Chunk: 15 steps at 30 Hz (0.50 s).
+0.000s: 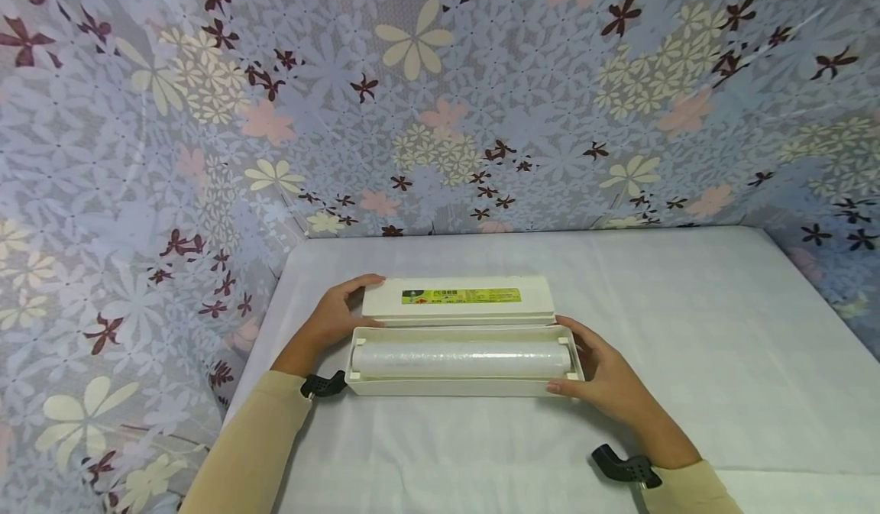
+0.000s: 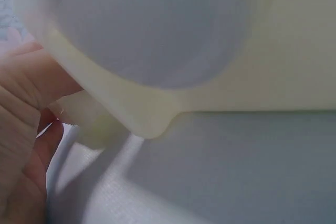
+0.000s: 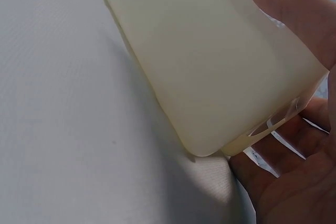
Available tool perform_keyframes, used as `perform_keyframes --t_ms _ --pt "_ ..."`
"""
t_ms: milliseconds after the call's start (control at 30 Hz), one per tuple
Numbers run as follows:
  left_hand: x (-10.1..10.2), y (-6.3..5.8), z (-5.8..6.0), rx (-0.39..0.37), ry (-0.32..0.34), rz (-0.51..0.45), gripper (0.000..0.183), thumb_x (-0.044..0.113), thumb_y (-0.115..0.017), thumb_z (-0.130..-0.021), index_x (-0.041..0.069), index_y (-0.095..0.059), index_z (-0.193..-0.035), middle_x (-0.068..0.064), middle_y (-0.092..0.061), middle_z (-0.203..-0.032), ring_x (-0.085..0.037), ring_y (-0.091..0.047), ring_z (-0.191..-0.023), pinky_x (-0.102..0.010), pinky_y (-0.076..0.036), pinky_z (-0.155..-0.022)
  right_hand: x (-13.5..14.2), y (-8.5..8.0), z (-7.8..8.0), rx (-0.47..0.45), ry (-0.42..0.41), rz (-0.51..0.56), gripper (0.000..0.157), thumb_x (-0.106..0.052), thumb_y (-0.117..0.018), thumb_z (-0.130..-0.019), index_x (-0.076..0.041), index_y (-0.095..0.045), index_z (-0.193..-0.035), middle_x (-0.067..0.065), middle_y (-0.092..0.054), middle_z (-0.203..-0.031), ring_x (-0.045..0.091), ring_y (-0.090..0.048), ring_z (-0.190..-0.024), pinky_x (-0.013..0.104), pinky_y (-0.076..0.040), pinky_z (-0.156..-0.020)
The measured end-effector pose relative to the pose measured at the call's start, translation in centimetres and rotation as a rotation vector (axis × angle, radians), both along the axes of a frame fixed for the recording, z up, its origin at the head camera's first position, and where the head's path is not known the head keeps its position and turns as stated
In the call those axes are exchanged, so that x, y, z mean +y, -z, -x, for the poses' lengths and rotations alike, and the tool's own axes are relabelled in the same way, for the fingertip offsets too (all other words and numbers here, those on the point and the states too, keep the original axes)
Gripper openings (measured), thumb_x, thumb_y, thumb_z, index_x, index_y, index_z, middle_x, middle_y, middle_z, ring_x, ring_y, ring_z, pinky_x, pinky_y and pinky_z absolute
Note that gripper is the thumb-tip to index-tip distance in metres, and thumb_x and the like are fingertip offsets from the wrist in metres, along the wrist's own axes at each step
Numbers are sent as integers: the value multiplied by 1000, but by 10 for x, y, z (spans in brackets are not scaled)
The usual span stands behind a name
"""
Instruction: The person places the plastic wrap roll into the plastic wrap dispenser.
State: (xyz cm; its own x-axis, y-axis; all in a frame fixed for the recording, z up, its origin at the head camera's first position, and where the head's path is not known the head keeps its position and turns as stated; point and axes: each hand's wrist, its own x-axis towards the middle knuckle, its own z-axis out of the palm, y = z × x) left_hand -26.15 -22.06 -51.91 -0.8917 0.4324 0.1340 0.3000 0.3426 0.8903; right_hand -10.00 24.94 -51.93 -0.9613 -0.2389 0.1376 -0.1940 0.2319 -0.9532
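Observation:
A long white box (image 1: 454, 388) lies uncovered on the cloth, with a roll of cling film (image 1: 461, 359) inside along its length. Just behind it is a white lid (image 1: 383, 299) bearing a yellow-green label (image 1: 461, 295). My left hand (image 1: 333, 311) holds the lid's left end between thumb and fingers. In the left wrist view the box's end (image 2: 294, 51) partly hides that grip. My right hand (image 1: 608, 376) grips the right end of the box, thumb on the near side and fingers on the far side; the right wrist view shows this hand (image 3: 294, 177) around the box corner (image 3: 178, 61).
A white cloth (image 1: 687, 331) covers the table surface. Floral fabric (image 1: 447, 101) rises behind it and along both sides. Black wrist mounts (image 1: 626, 468) sit on both forearms, the left one close to the box's left end.

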Motion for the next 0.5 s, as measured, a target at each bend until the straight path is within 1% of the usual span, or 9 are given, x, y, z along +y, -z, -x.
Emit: perform_keyframes --t_ms 67,133,300,367,433,500 --pt "0 -1 -1 -9 -3 -21 84 11 -100 -72 11 -62 -147 -5 -57 -151 -24 -44 -146 -41 -34 -117 0 0 0 1 2 -5 102 -6 -95 -79 -11 -37 -163 19 -42 -159 43 -49 -136 25 -52 -95" --pt "1 -3 -2 -16 -9 -38 84 8 -99 -71 9 -62 -147 -7 -57 -151 -24 -43 -146 -40 -33 -118 0 0 0 0 2 -8 103 -6 -95 -79 -11 -37 -163 19 -42 -159 41 -50 -136 25 -52 -95" --pt "1 -9 -4 -20 -29 -35 83 0 -98 -71 1 -62 -145 -12 -55 -152 -29 -42 -147 -44 -32 -119 1 1 0 -5 0 -2 103 -5 -95 -79 -11 -37 -163 20 -43 -158 25 -55 -132 27 -53 -94" --pt "0 -11 -4 -10 -37 -21 80 -2 -98 -69 0 -64 -142 -12 -55 -152 -30 -42 -147 -43 -33 -118 1 1 0 -2 2 -4 102 -5 -95 -78 -11 -37 -163 21 -44 -157 20 -56 -130 28 -53 -94" --pt "-1 -12 -3 8 -32 -20 76 -2 -99 -68 0 -68 -138 -11 -56 -152 -28 -44 -146 -39 -35 -117 1 0 0 1 4 -6 103 -5 -95 -78 -10 -37 -163 20 -44 -157 20 -56 -130 27 -53 -94" --pt "-3 -12 -3 25 -20 -35 73 -2 -99 -67 0 -71 -135 -11 -56 -152 -27 -45 -145 -37 -37 -115 1 0 1 4 5 -10 103 -6 -95 -78 -10 -37 -163 20 -44 -157 27 -55 -132 26 -52 -95"
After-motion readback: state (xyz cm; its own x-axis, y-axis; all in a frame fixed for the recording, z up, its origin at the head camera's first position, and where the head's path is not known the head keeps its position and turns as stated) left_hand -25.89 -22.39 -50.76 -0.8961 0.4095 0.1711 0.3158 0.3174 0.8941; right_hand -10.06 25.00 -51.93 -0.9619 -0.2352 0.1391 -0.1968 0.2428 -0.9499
